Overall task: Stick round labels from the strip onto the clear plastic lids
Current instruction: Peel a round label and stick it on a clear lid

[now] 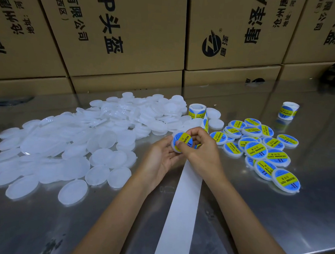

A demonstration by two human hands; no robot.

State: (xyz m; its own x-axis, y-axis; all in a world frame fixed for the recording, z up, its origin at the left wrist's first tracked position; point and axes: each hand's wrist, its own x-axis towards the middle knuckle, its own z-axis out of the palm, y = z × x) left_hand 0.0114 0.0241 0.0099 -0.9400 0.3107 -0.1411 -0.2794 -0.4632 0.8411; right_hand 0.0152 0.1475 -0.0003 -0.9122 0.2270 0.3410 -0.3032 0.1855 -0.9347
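Observation:
My left hand (162,157) cradles a clear lid bearing a blue and yellow round label (182,141) from below, fingers curled round its rim. My right hand (199,146) is over the lid, thumb and fingertips pinching it and pressing on the label. A label roll (197,111) stands just behind my hands, and its white backing strip (179,209) runs from under my hands toward the near table edge. A big heap of unlabelled clear lids (68,147) covers the table to the left. Several labelled lids (258,149) lie in a pile to the right.
The steel table (274,220) ends at its right front edge. A second label roll (287,110) stands at the far right. Stacked cardboard boxes (128,37) form a wall along the back of the table.

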